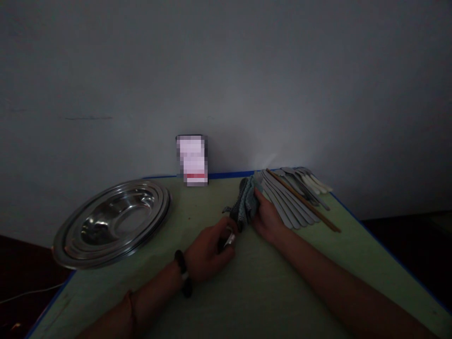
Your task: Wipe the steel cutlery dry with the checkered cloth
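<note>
My left hand (pixel 210 252), a dark bracelet at its wrist, is closed around a shiny metal utensil, its pale end (pixel 230 238) showing between thumb and fingers. What kind of utensil it is, I cannot tell. A bunched grey-blue checked cloth (pixel 249 200) is gripped in my right hand (pixel 266 219), close by my left fingers. The cloth hides whatever part of the utensil may lie inside it. Just right of my right hand, several flat metal cutlery pieces (pixel 293 207) lie fanned out, with brown chopsticks (pixel 305 200) alongside.
Stacked round metal basins or trays (pixel 76 256) stand on the table's left side. A phone (pixel 192 160) with a lit, blurred screen leans against the grey wall (pixel 226 84). White-handled cutlery (pixel 314 183) lies at the back right. The green table (pixel 226 306) has blue edging.
</note>
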Demonstrator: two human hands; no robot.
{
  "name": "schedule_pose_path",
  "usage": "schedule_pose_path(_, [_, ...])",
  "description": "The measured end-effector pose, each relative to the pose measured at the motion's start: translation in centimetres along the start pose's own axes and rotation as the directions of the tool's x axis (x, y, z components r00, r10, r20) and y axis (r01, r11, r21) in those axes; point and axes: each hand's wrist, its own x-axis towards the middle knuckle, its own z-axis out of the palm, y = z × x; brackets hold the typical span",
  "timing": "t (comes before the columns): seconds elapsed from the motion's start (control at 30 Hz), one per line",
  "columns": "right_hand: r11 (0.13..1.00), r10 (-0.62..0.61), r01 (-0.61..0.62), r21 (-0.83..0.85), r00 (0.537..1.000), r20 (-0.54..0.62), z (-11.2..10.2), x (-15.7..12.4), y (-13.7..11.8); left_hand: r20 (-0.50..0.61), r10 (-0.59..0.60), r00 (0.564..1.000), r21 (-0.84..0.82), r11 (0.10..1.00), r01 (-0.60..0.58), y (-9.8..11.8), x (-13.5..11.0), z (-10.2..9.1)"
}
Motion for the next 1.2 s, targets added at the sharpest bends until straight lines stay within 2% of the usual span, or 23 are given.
schedule_pose_path(0.13, [1.0,-0.003,0.003,0.002,1.0,0.015,-0.19,0.2,0.0,0.01,0.049,0.999,-0.126,0.991,-0.048,0.11,-0.12,-0.1])
schedule_pose_path(0.33, [1.0,0.021,-0.022,0.023,1.0,0.018,-0.06,0.03,-0.13,-0.066,0.062,0.996,-0.057,0.996,-0.066,0.02,-0.01,-0.11])
schedule_pose_path(0.43, [1.0,0.026,-0.026,0.015,1.0,-0.002,0.15,-0.18,-0.16,-0.07,0.081,0.994,-0.077,0.993,-0.086,0.01,-0.02,-0.17])
schedule_pose_path(0.63, [0.999,0.012,-0.01,0.042,0.999,-0.051,0.4,-0.37,-0.21,-0.047,0.008,0.999,-0.071,0.997,-0.011,0.11,0.03,-0.01])
schedule_pose_path(0.83, [0.998,0.023,-0.021,0.053,0.999,-0.04,0.26,-0.31,-0.17,-0.039,-0.023,0.999,-0.036,0.999,0.022,0.4,0.03,0.05])
schedule_pose_path(0.93, [0.998,0.024,-0.023,0.056,1.0,-0.012,0.21,-0.29,-0.16,-0.029,0.015,0.999,-0.007,1.0,-0.015,0.29,-0.02,0.07])
schedule_pose_path(1.07, [0.999,0.031,-0.03,0.033,0.999,-0.011,0.23,-0.27,-0.17,-0.081,0.114,0.99,0.008,0.994,-0.114,-0.02,-0.1,0.16])
schedule_pose_path(1.2, [1.0,0.016,-0.016,0.013,1.0,0.007,0.12,-0.13,-0.08,-0.091,0.155,0.984,-0.04,0.986,-0.159,0.0,-0.09,-0.03])
